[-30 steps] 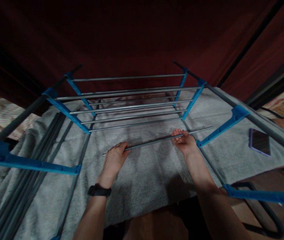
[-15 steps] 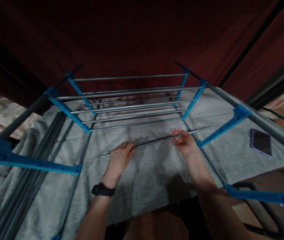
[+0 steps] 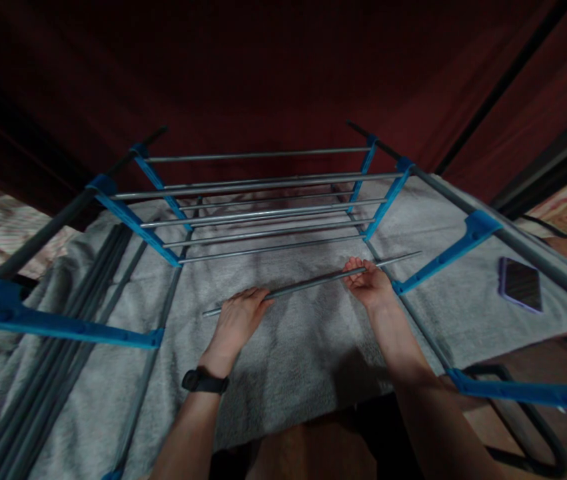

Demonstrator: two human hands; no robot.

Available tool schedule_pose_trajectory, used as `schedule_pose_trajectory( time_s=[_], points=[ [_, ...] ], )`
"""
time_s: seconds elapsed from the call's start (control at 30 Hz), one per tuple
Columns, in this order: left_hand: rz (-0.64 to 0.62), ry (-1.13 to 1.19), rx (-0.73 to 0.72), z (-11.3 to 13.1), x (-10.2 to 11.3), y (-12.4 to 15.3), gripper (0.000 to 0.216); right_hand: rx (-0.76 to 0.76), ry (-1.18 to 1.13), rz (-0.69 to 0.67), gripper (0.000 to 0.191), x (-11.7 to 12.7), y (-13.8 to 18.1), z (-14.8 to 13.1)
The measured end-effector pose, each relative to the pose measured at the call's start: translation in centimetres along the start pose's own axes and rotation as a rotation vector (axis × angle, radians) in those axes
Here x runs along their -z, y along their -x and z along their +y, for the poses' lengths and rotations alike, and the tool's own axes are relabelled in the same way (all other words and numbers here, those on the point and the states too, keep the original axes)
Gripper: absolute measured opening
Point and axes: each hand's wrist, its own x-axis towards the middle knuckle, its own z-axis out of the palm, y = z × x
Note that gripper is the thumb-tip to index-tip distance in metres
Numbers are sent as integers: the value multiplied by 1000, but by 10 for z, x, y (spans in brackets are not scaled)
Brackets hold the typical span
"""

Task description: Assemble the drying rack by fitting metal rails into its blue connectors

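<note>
Low between blue plastic brackets [image 3: 393, 190], left hand [image 3: 237, 319] with grip curled shut over thin grey metal rod [image 3: 308, 283], slid slightly rightward since a second ago, right hand [image 3: 369, 283] grip pinching the rod's far half, unmoved, rod slanting over fuzzy grey blanket [image 3: 288, 360], smooth round rails [image 3: 263, 215] beyond.

A thin grey metal rod [image 3: 308, 283] lies nearly level, tilted up to the right, held near both ends above a grey blanket [image 3: 293, 353].
</note>
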Motion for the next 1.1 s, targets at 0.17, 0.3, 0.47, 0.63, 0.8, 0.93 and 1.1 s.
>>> schedule_pose_trajectory(
  time_s=[0.17,0.3,0.47,0.63,0.8,0.93,1.1],
  points=[
    [-3,17,47,-1,-1,0,28,-2,9,6,22,0,0,-1],
    [21,-31,67,-5,-2,0,23,-3,12,20,24,-1,1,-3],
    [82,-53,27,-9,-2,2,19,13,51,53,23,-1,2,-7],
    [125,-23,-24,-12,-3,2,17,16,65,95,24,-3,4,-9],
    [163,12,-96,-18,-4,2,16,11,73,106,23,-6,6,-9],
    [165,10,-103,-18,-4,2,19,19,73,116,23,-7,7,-10],
    [145,-16,-93,-16,-3,1,26,24,85,124,21,-8,7,-10]
  ],
)
